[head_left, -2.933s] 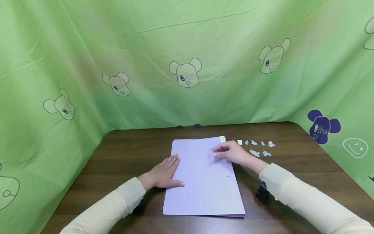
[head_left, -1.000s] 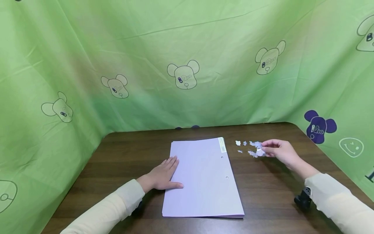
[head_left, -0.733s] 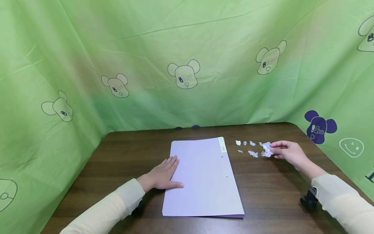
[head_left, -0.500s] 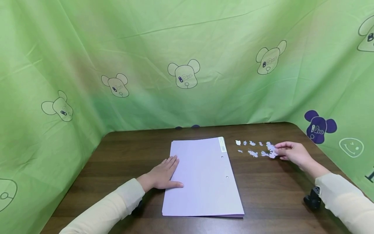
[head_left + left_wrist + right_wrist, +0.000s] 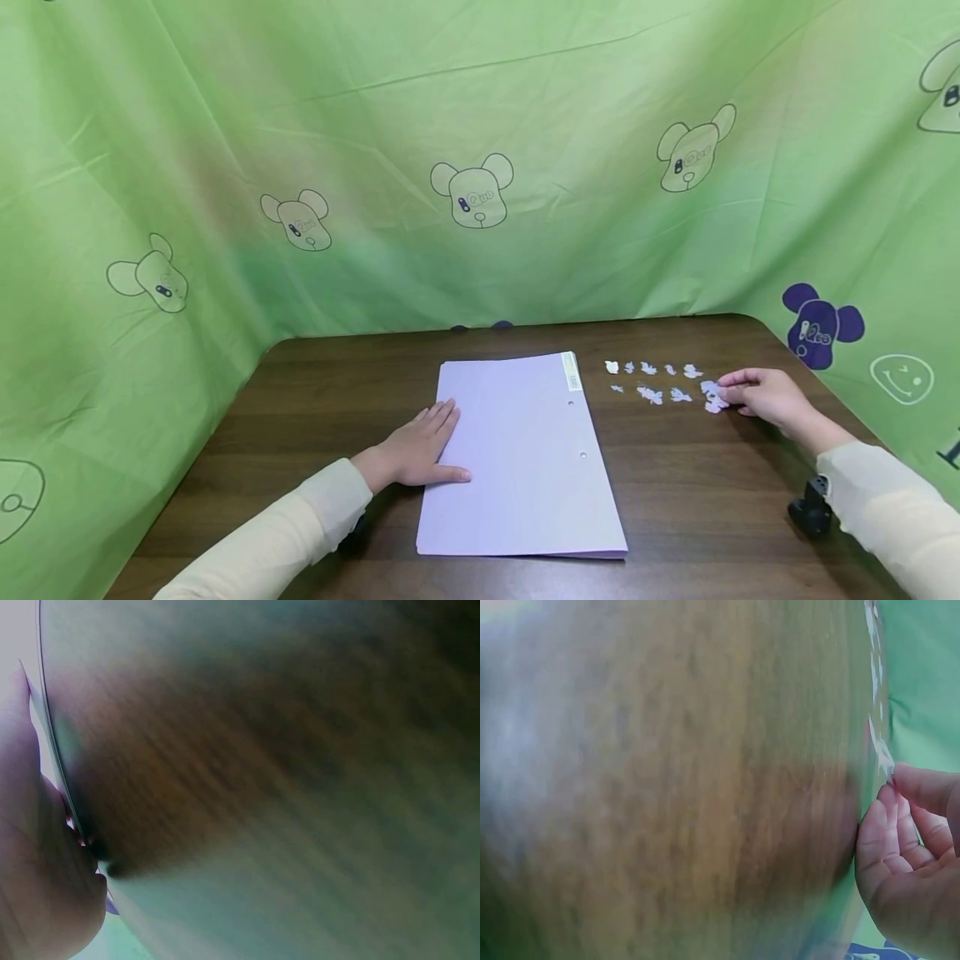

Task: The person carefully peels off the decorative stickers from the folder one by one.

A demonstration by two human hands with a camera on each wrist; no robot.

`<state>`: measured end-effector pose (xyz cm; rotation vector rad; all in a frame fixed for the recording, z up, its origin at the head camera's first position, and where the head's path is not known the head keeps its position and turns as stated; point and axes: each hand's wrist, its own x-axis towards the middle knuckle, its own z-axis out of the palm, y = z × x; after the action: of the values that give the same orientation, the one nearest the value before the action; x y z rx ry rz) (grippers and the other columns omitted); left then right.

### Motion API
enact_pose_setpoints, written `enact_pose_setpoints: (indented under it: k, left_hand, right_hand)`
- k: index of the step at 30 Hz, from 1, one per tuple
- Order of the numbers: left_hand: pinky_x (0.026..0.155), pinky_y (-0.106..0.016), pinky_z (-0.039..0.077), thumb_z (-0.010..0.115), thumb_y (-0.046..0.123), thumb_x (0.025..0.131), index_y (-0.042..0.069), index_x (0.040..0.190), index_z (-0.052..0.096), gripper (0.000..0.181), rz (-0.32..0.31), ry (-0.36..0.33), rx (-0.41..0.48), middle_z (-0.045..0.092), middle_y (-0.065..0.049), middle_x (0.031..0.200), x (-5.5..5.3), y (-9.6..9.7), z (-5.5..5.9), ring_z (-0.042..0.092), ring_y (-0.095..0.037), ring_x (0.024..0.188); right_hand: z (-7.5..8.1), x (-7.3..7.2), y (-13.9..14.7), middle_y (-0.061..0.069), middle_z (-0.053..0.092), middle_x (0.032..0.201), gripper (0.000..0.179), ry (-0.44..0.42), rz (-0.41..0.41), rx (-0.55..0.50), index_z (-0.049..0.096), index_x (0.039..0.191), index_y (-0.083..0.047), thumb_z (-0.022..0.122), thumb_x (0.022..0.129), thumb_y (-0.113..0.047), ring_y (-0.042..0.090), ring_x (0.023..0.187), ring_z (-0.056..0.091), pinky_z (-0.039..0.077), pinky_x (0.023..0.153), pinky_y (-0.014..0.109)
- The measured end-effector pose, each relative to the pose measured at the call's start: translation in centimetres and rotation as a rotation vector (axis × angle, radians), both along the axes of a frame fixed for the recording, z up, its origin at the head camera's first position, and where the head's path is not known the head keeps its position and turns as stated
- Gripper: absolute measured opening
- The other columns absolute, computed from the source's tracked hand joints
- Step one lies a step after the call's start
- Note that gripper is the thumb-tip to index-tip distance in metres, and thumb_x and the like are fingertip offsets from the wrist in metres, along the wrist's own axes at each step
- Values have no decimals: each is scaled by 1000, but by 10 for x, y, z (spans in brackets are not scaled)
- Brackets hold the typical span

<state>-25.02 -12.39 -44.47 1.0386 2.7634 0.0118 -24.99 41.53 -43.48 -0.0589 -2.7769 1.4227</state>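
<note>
A lilac folder (image 5: 525, 475) with a barcode label (image 5: 573, 372) and small round holes near its right side lies on the table. My left hand (image 5: 415, 450) rests on the folder's left edge with straight, spread fingers and thumb. At the right my right hand (image 5: 772, 396) pinches a small, thin, pale lilac sticker-like cut-out (image 5: 712, 398) between thumb and fingertips, close over the table. In the right wrist view the cut-out (image 5: 883, 756) points away from the pinching fingertips (image 5: 891, 777). Several similar cut-outs (image 5: 650, 395) lie in two rows between folder and right hand.
The brown wood-grain table (image 5: 330, 392) ends at a green cloth (image 5: 390, 275) printed with bear heads, hanging behind and at both sides. A black wrist camera (image 5: 812, 508) sits under the right sleeve.
My right hand has moved from over the folder to the right, past the rows, carrying a cut-out to the end of the nearer row. The left hand has stayed on the folder.
</note>
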Motion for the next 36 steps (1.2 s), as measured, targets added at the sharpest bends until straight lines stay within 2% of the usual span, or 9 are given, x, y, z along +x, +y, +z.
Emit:
enact_pose_setpoints:
  k: [9,21,28,36]
  left_hand:
    - [116,-39,15,39,77,87,1,155,14,105,-4,1,-3,9,-15,161,0,0,0,9,-27,147]
    - [116,-39,14,39,78,86,2,155,13,105,4,-9,-6,8,-14,161,-1,0,0,8,-27,147]
    - [116,-39,14,38,79,86,2,155,14,106,0,3,-3,8,-13,162,-3,-1,-3,8,-26,147]
    - [116,-39,14,38,78,86,2,155,14,105,-2,-1,-2,8,-14,161,-1,-1,-2,8,-26,147]
  right_hand:
    - [0,-1,2,7,65,89,40,-19,7,75,53,115,21,67,90,-7,5,68,55,52,59,26]
    - [-2,-7,0,4,65,83,35,-4,-6,149,59,109,17,69,86,-7,11,66,52,46,55,26]
    - [-4,-8,2,6,68,82,31,31,8,247,63,104,14,71,84,-9,14,74,53,40,63,25]
    - [-3,-6,2,6,65,83,31,23,12,255,63,104,14,71,85,-9,15,74,52,41,64,26]
